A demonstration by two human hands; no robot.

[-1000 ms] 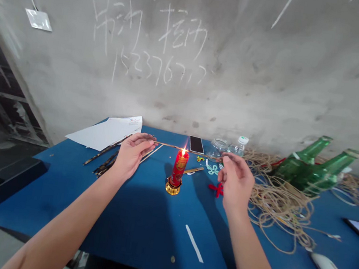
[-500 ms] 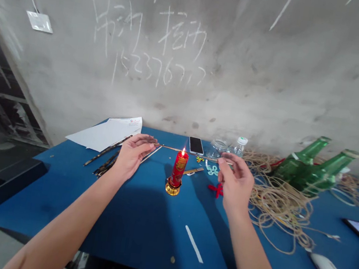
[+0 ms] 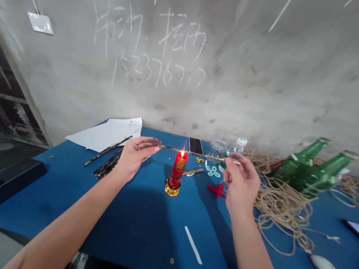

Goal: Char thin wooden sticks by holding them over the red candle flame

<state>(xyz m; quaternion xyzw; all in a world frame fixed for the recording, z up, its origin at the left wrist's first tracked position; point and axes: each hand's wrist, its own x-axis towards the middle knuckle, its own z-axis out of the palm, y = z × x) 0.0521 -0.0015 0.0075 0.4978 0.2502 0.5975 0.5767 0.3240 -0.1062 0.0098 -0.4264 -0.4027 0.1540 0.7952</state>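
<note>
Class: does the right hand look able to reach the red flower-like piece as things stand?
Probably yes: the red flower-like piece lies close to the right hand with nothing visible between them, though that hand is holding the thin stick.

You pinch one end of a thin stick (image 3: 203, 155) in your left hand (image 3: 133, 157), left of the lit red candle (image 3: 178, 170), and the other end in your right hand (image 3: 242, 183), right of the candle, so the stick runs nearly level across its flame (image 3: 182, 153). The candle stands upright in a gold base (image 3: 172, 190) on the blue desk (image 3: 132, 234). Left of it you have mottled dark sticks (image 3: 108, 164) and white papers (image 3: 109, 135); behind it, a phone (image 3: 195, 145); right of it, a red looped piece (image 3: 217, 191) and, farther out, tangled twine (image 3: 283, 216)
</note>
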